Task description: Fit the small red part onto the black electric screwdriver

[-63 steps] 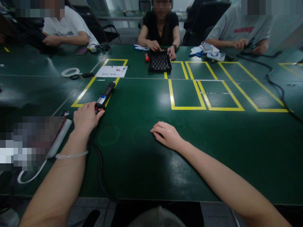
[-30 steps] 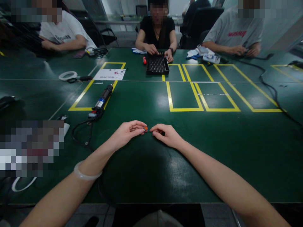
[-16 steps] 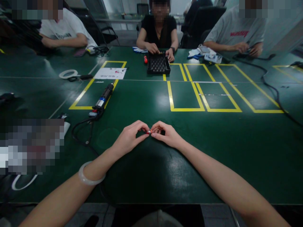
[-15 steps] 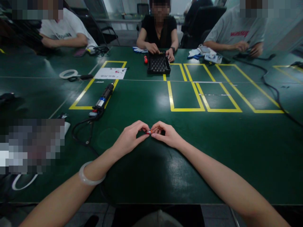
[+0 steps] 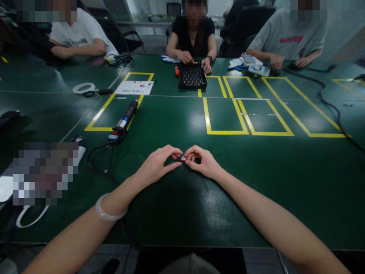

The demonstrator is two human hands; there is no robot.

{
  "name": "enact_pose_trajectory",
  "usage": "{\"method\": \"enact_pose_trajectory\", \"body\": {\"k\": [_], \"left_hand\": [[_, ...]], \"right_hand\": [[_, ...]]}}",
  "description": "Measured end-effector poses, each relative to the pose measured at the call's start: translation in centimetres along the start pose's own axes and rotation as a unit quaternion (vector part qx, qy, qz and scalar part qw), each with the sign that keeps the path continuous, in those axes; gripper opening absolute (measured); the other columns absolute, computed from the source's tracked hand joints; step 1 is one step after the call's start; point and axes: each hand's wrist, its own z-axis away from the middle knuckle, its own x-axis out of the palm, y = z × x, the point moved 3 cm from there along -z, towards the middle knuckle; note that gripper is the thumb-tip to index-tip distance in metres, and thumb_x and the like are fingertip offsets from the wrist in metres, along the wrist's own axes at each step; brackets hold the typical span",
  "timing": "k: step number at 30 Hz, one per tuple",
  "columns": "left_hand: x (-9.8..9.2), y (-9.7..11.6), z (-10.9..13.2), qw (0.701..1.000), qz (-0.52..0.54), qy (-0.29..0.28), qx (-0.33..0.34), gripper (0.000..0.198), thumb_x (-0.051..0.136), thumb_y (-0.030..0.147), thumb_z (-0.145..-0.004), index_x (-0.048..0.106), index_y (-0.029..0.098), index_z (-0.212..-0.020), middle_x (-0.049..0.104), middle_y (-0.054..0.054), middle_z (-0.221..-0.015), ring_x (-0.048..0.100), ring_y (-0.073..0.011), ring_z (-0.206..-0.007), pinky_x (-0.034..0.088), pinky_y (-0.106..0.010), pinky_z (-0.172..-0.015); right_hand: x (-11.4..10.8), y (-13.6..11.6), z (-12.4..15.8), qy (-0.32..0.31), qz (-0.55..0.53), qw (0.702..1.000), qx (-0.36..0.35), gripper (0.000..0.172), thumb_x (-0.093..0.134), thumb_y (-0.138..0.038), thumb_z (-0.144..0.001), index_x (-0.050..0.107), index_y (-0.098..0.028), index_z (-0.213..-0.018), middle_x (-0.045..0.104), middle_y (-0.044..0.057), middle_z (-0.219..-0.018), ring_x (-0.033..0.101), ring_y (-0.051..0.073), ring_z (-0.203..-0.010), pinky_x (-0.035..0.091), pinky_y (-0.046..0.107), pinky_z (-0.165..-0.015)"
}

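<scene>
Between my fingertips is a small red, orange and silvery part [image 5: 183, 159], too small to name more exactly. My left hand [image 5: 156, 163], with a pale bangle [image 5: 107, 214] on its forearm, pinches the part's left end between thumb and fingers. At its right end, the thumb and fingertips of my right hand [image 5: 203, 163] close on the orange side. Both hands are just above or on the green table [image 5: 182, 213]; which one I cannot tell. My fingers cover some of the part.
An electric screwdriver [image 5: 124, 118] with a black cable lies left of centre. Behind it is a paper sheet [image 5: 134, 88]. Across the table, a person's hands work at a black tray [image 5: 192, 82]. Yellow tape outlines [image 5: 227, 132] mark the tabletop. White tape roll [image 5: 83, 88] lies far left.
My hands stay almost in place, and slightly more of the small part shows between them. The right-hand co-worker's hands have moved apart and lower. The view has shifted slightly.
</scene>
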Motion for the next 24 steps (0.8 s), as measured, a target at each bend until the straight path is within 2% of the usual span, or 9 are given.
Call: {"method": "enact_pose_trajectory", "body": {"k": [2, 4, 8, 12, 16, 20, 24], "left_hand": [[-1.4, -1.2, -0.1, 0.998, -0.057, 0.023, -0.013, 0.031, 0.052, 0.043, -0.095, 0.061, 0.021, -0.115, 0.065, -0.008, -0.112, 0.06, -0.0225, -0.106, 0.045, -0.036, -0.094], [-3.3, -3.3, 0.1, 0.989, -0.126, 0.07, -0.039, 0.036, 0.05, 0.045, -0.096, 0.061, 0.02, -0.119, 0.062, -0.01, -0.122, 0.056, -0.0253, -0.117, 0.041, -0.039, -0.101], [-7.6, -9.3, 1.6, 0.937, -0.255, 0.168, -0.168, 0.052, 0.051, 0.045, -0.093, 0.053, 0.015, -0.135, 0.049, -0.016, -0.142, 0.045, -0.0305, -0.13, 0.034, -0.042, -0.109], [-9.8, -13.6, 3.4, 0.902, -0.295, 0.154, -0.276, 0.064, 0.054, 0.047, -0.092, 0.046, 0.008, -0.143, 0.047, -0.019, -0.143, 0.045, -0.0337, -0.129, 0.037, -0.044, -0.106], [-10.0, -15.0, 4.2, 0.886, -0.295, 0.104, -0.343, 0.069, 0.05, 0.055, -0.092, 0.046, 0.008, -0.142, 0.053, -0.021, -0.135, 0.052, -0.0339, -0.116, 0.042, -0.042, -0.094], [-10.2, -15.2, 4.4, 0.865, -0.312, 0.109, -0.378, 0.068, 0.045, 0.06, -0.092, 0.052, 0.012, -0.139, 0.058, -0.018, -0.128, 0.055, -0.0316, -0.106, 0.044, -0.038, -0.085], [-10.3, -15.2, 4.4, 0.854, -0.312, 0.08, -0.409, 0.073, 0.04, 0.067, -0.09, 0.056, 0.013, -0.136, 0.063, -0.018, -0.118, 0.057, -0.031, -0.095, 0.044, -0.037, -0.077]], "right_hand": [[-0.3, 0.5, -0.1, 0.02, -0.066, 0.997, 0.026, 0.019, 0.07, -0.028, -0.082, 0.06, -0.019, -0.095, 0.066, 0.001, -0.084, 0.06, 0.011, -0.069, 0.048, 0.026, -0.064], [-0.6, 0.9, -0.2, 0.041, -0.128, 0.99, 0.048, 0.026, 0.073, -0.034, -0.081, 0.061, -0.02, -0.099, 0.067, 0.001, -0.086, 0.062, 0.012, -0.07, 0.05, 0.026, -0.065], [-1.2, 1.0, -0.5, 0.085, -0.205, 0.972, 0.073, 0.029, 0.074, -0.041, -0.082, 0.065, -0.019, -0.098, 0.071, 0.002, -0.085, 0.063, 0.011, -0.068, 0.05, 0.025, -0.063], [-1.6, 1.0, -0.7, 0.122, -0.274, 0.95, 0.092, 0.031, 0.077, -0.043, -0.079, 0.064, -0.019, -0.092, 0.073, 0.002, -0.082, 0.064, 0.011, -0.065, 0.051, 0.024, -0.062], [-1.9, 1.2, -0.8, 0.13, -0.32, 0.932, 0.105, 0.033, 0.08, -0.044, -0.075, 0.062, -0.019, -0.088, 0.075, 0.002, -0.081, 0.064, 0.01, -0.064, 0.051, 0.023, -0.061], [-2.1, 1.3, -0.8, 0.136, -0.342, 0.923, 0.115, 0.033, 0.081, -0.044, -0.074, 0.06, -0.02, -0.085, 0.075, 0.001, -0.082, 0.064, 0.01, -0.063, 0.051, 0.023, -0.062], [-2.3, 1.4, -0.8, 0.139, -0.356, 0.917, 0.118, 0.033, 0.081, -0.044, -0.074, 0.06, -0.02, -0.084, 0.075, 0.001, -0.082, 0.064, 0.01, -0.063, 0.051, 0.023, -0.061]]}}
